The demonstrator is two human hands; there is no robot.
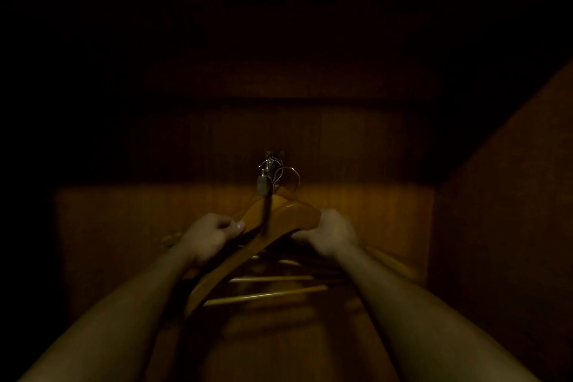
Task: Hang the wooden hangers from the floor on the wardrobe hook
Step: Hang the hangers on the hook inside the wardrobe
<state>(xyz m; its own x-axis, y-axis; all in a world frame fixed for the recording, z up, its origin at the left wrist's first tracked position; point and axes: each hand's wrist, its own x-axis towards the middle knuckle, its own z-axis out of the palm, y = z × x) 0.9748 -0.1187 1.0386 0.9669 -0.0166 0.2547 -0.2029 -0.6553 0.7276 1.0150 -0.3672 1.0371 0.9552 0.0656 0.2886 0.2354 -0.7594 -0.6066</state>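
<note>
No text, label, brand, number or sign is legible on the orange-brown wooden hangers (293, 215) or the dark brown wooden wardrobe (496, 226).

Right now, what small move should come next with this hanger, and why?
Probably ease the wooden hanger slightly left so its wire loop drops onto the wardrobe hook. The left hand and right hand grip it, and the loop seems just right of the hook.

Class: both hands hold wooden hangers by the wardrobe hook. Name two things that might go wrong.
The wardrobe is dark, so the wire hook may miss the wardrobe hook, which looks crowded already. The left hand and right hand grip bunched wooden hangers; one might slip free.
</note>
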